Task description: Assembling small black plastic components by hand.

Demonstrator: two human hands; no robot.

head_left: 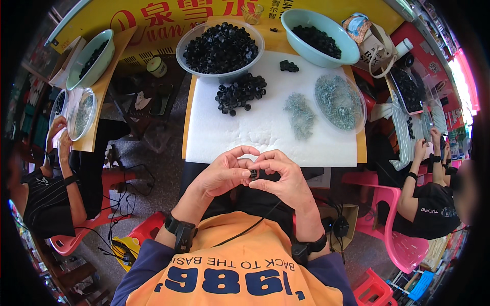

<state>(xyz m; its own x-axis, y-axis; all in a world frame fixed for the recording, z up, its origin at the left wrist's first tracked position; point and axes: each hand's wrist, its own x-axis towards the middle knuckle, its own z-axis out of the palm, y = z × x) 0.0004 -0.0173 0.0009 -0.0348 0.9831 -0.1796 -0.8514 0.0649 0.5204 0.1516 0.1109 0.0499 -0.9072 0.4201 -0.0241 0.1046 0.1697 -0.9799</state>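
Just off the near edge of the white foam sheet (224, 148), my left hand (224, 173) and my right hand (286, 178) meet. A small black plastic part (253, 174) is pinched between the fingertips of both; its exact kind is too small to make out. Ahead on the sheet lies a loose heap of black cylindrical parts (240, 94). To its right are a pile of thin silvery metal pieces (300, 116) and a clear round tray of similar pieces (339, 102). A small cluster of black parts (289, 66) sits farther back.
A large clear tub (220, 74) heaped with black parts and a pale green basin (296, 48) stand at the back. A small glass cup (252, 14) is behind them. Co-workers sit left and right, on pink chairs (393, 234). Cables (122, 204) trail over the floor at left.
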